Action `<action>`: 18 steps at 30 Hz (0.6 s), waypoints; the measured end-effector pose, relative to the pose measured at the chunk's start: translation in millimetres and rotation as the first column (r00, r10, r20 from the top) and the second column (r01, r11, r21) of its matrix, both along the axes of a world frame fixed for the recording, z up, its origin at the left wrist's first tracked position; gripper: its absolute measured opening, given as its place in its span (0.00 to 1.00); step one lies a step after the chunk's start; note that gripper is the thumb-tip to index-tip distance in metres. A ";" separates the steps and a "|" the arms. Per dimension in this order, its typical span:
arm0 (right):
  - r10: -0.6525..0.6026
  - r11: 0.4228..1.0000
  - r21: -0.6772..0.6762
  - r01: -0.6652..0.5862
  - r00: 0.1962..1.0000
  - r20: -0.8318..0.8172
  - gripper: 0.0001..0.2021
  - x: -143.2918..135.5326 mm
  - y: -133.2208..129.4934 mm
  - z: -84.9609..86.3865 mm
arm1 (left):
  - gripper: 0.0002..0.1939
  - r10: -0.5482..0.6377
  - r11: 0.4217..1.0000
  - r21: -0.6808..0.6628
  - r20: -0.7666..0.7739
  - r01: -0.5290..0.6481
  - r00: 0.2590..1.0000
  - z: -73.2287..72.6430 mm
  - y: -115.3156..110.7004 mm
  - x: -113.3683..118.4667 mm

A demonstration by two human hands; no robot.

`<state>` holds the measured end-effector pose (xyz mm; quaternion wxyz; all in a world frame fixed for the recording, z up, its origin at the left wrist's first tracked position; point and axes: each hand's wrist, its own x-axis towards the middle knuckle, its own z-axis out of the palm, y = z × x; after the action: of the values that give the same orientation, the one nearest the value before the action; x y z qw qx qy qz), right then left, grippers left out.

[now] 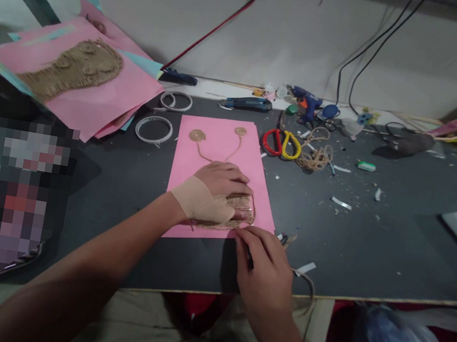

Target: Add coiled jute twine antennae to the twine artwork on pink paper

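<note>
A sheet of pink paper (221,135) lies on the dark table, bearing two small twine coils with thin stems and a patch of twine rows (242,202) lower down. My left hand (219,187), with a tan wrap around its palm, rests flat over the paper and partly covers the patch. At the patch's lower right corner my right hand (267,268) is closed, thumb and forefinger pinching the twine (309,282), whose loose length trails off beyond the hand. Part of the patch and stems is hidden under my left hand.
Scissors (282,145) and a twine bundle (316,157) lie behind the paper's right side. A box cutter (246,103) and a blue glue gun (309,103) are at the back. Tape rings (153,130) and stacked pink sheets (104,98) are left. A blurred-out person is at far left.
</note>
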<state>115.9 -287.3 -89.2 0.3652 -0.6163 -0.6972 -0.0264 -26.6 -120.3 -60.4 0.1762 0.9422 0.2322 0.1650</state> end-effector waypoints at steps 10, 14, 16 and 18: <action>0.010 1.000 -0.012 -0.010 1.000 -0.008 0.09 -0.8 -2.4 -0.7 | 0.22 0.001 1.000 -0.004 0.008 -0.001 1.000 -1.2 0.5 -0.6; 0.028 0.999 -0.016 -0.028 1.000 -0.002 0.09 -1.7 -2.8 -0.5 | 0.22 -0.005 1.000 -0.009 0.005 0.005 1.000 -0.6 -0.1 0.4; 0.028 0.999 -0.023 -0.028 1.000 0.001 0.09 -2.5 -3.1 0.4 | 0.22 -0.007 1.000 -0.013 0.006 0.007 1.000 -0.8 0.1 0.7; 0.028 0.999 -0.027 -0.028 1.000 0.000 0.09 -3.4 -3.4 1.4 | 0.22 -0.016 0.999 -0.031 0.023 0.017 1.000 -1.4 1.6 -0.1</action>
<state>112.5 -290.7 -87.8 0.3570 -0.6114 -0.7061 -0.0120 -26.6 -118.7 -61.8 0.1948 0.9394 0.2248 0.1705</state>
